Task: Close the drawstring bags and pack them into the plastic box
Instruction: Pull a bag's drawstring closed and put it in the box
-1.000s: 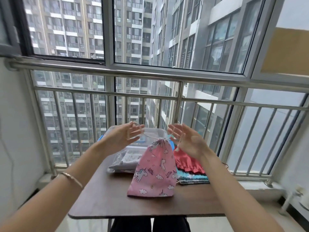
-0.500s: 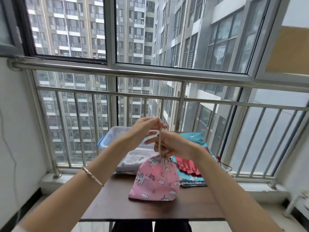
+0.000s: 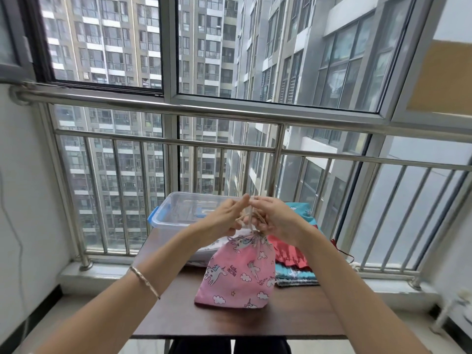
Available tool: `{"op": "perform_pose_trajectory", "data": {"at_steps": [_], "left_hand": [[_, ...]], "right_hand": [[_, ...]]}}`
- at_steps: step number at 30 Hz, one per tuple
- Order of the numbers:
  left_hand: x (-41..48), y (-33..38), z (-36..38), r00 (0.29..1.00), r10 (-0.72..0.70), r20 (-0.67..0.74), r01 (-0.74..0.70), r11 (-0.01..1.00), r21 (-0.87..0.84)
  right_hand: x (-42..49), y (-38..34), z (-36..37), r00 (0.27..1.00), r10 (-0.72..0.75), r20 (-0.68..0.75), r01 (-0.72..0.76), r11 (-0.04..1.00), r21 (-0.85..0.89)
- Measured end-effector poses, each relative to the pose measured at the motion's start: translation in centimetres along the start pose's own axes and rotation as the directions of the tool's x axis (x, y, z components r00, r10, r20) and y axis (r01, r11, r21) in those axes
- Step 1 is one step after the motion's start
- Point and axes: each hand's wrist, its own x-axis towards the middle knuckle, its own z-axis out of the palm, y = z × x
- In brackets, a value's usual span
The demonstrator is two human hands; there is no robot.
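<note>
While my left hand (image 3: 219,222) and right hand (image 3: 279,221) both have fingers curled round the cord (image 3: 249,217) just above the gathered neck of the pink bag (image 3: 240,272), the bag stands on the table (image 3: 178,315) in front of the plastic box (image 3: 173,215), not yet packed. If I tug too hard or unevenly, I judge the cord could slip loose or the bag tip toward the red bag (image 3: 288,254) and blue bag (image 3: 297,276) beside it
</note>
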Motion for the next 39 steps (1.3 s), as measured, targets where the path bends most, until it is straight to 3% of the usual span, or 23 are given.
{"op": "perform_pose_trajectory", "data": {"at_steps": [3, 7, 10, 14, 17, 18, 20, 23, 25, 27, 29, 33, 39], "left_hand": [[0.0, -0.4, -0.2, 0.999, -0.010, 0.035, 0.008, 0.997, 0.076], [-0.1, -0.1, -0.7, 0.991, -0.098, -0.096, 0.111, 0.984, 0.138], [-0.3, 0.4, -0.9, 0.987, -0.126, -0.104, 0.141, 0.979, 0.147], [-0.4, 1.1, -1.2, 0.991, -0.118, -0.057, 0.128, 0.967, 0.222], [-0.5, 1.4, -0.7, 0.995, -0.085, -0.045, 0.096, 0.917, 0.388], [-0.6, 1.5, -0.6, 0.997, -0.050, -0.051, 0.068, 0.898, 0.435], [-0.6, 1.7, -0.6, 0.997, 0.045, -0.065, -0.002, 0.831, 0.556], [-0.7, 2.1, -0.7, 0.982, 0.175, -0.073, -0.083, 0.743, 0.665], [-0.7, 2.4, -0.5, 0.964, 0.251, -0.083, -0.144, 0.760, 0.633], [-0.8, 2.7, -0.2, 0.945, 0.313, -0.095, -0.216, 0.816, 0.535], [-0.7, 2.8, 0.0, 0.939, 0.333, -0.084, -0.255, 0.839, 0.481], [-0.7, 2.7, -0.2, 0.954, 0.293, -0.066, -0.238, 0.871, 0.429], [-1.0, 4.0, -1.2, 0.992, 0.085, -0.089, -0.053, 0.947, 0.316]], "right_hand": [[0.0, 0.0, -0.1, 0.996, 0.016, -0.086, -0.018, 1.000, -0.020], [-0.2, 0.4, -0.1, 0.971, -0.015, -0.238, -0.037, 0.977, -0.210], [-0.6, 0.1, 0.1, 0.960, -0.065, -0.273, -0.029, 0.945, -0.326], [-1.2, -0.1, 0.3, 0.965, -0.235, -0.114, 0.090, 0.708, -0.700], [-1.2, 0.0, 0.4, 0.937, -0.313, -0.155, 0.068, 0.598, -0.799], [-1.2, -0.1, 0.3, 0.939, -0.301, -0.168, 0.056, 0.615, -0.787], [-1.2, -0.3, 0.1, 0.958, -0.223, -0.178, 0.059, 0.766, -0.640], [-1.2, -0.8, -0.4, 0.987, -0.032, -0.159, 0.002, 0.983, -0.185], [-1.2, -1.1, -0.5, 0.995, 0.059, -0.078, -0.055, 0.997, 0.051], [-1.1, -1.3, -0.5, 0.998, 0.057, 0.028, -0.060, 0.986, 0.156], [-1.1, -1.4, -0.3, 0.999, 0.034, 0.032, -0.037, 0.993, 0.108], [-1.3, -1.5, 0.5, 0.997, -0.037, -0.074, 0.024, 0.985, -0.171], [-1.2, -0.8, 1.5, 0.969, -0.219, -0.114, 0.197, 0.964, -0.176]]}}
